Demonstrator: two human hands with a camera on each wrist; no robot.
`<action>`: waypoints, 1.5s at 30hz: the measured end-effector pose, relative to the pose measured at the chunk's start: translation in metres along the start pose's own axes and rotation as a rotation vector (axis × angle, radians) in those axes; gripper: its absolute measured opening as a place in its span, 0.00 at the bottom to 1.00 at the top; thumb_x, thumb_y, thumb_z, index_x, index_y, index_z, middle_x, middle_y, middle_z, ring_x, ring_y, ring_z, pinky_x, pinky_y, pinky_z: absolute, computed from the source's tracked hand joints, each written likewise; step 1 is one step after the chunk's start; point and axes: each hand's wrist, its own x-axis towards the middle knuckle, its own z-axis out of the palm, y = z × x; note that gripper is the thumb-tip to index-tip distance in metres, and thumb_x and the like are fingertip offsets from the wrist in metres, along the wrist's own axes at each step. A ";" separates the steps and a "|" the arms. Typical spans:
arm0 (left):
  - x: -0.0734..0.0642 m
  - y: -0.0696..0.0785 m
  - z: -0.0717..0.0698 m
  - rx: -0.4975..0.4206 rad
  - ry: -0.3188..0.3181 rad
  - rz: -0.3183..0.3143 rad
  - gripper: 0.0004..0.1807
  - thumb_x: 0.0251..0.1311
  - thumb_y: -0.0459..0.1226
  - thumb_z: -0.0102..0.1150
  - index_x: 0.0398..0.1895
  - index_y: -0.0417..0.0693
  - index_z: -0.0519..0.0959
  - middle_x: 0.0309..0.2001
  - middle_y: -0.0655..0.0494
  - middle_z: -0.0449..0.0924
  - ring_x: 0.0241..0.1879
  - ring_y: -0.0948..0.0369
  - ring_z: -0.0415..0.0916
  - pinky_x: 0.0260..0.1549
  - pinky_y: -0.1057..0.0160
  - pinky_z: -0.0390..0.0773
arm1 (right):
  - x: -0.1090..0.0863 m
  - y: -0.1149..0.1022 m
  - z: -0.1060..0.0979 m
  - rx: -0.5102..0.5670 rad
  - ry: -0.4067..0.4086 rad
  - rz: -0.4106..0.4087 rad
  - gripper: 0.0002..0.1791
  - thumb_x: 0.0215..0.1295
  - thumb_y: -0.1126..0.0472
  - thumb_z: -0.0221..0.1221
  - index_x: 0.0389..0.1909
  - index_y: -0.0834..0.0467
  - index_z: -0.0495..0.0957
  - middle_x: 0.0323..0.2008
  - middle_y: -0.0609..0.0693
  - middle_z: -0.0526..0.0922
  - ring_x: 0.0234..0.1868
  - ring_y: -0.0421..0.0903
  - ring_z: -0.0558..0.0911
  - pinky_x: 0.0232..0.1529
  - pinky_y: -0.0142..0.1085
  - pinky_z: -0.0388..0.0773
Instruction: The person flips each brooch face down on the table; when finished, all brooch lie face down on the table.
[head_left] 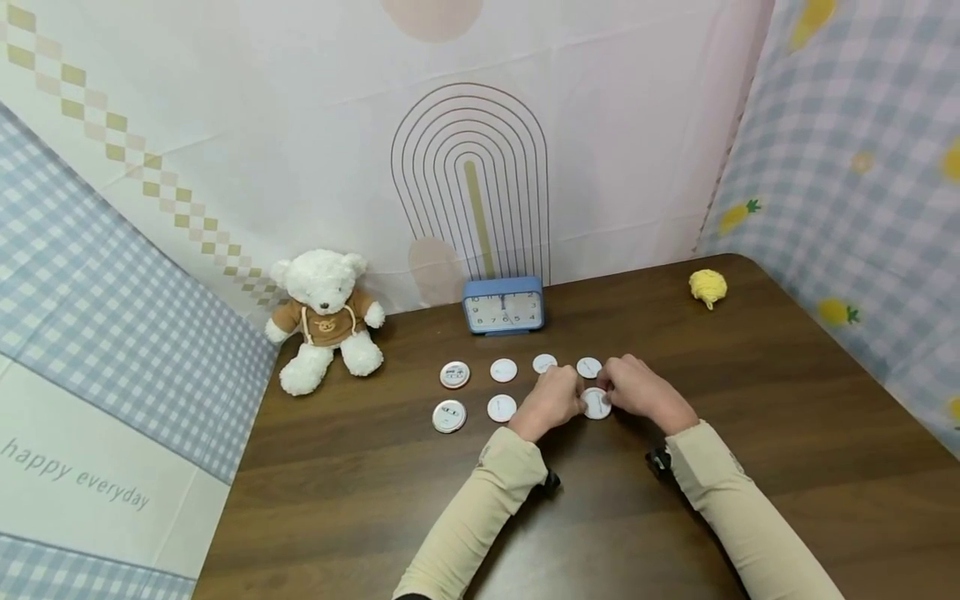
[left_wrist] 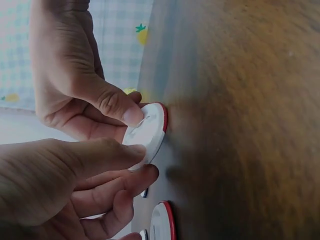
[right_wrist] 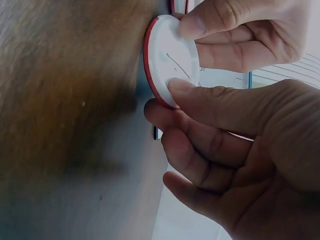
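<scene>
Both hands hold one round pin-back button badge (head_left: 597, 403), its white back with the pin facing up and a red rim showing in the wrist views. My left hand (head_left: 557, 396) pinches the badge (left_wrist: 142, 137) at its left edge between thumb and fingers. At the opposite edge, my right hand (head_left: 637, 387) pinches the same badge (right_wrist: 172, 55). It is tilted off the tabletop in both wrist views. Behind the hands lie a badge (head_left: 588, 367) and another badge (head_left: 545, 362), the latter partly covered by the left hand. A further badge (head_left: 502, 407) lies left of the left hand.
More badges lie face down in two rows, including a silvery-backed badge (head_left: 449, 416) at the left. Behind them stands a blue clock (head_left: 503, 306). A white teddy bear (head_left: 325, 321) sits at the back left of the wooden table (head_left: 337, 500); a yellow crumpled item (head_left: 708, 287) lies back right.
</scene>
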 end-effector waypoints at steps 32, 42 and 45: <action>-0.009 0.006 0.007 0.104 -0.030 -0.134 0.14 0.61 0.42 0.70 0.21 0.53 0.77 0.29 0.57 0.76 0.39 0.55 0.78 0.38 0.50 0.69 | 0.005 0.004 0.008 -0.017 -0.008 0.067 0.12 0.55 0.77 0.61 0.21 0.57 0.82 0.20 0.46 0.75 0.22 0.44 0.69 0.27 0.37 0.69; -0.014 0.001 0.003 0.026 0.063 -0.140 0.06 0.68 0.44 0.63 0.37 0.53 0.83 0.35 0.58 0.77 0.42 0.55 0.76 0.39 0.51 0.67 | 0.006 0.001 -0.001 0.017 0.049 0.085 0.03 0.62 0.73 0.63 0.32 0.64 0.85 0.28 0.52 0.83 0.27 0.46 0.77 0.30 0.42 0.76; -0.016 -0.002 -0.003 0.007 0.085 -0.142 0.08 0.70 0.45 0.62 0.41 0.52 0.84 0.39 0.55 0.79 0.45 0.53 0.77 0.40 0.49 0.70 | 0.008 -0.003 -0.004 0.020 0.050 0.096 0.04 0.64 0.70 0.64 0.37 0.66 0.85 0.30 0.53 0.84 0.28 0.46 0.79 0.32 0.43 0.77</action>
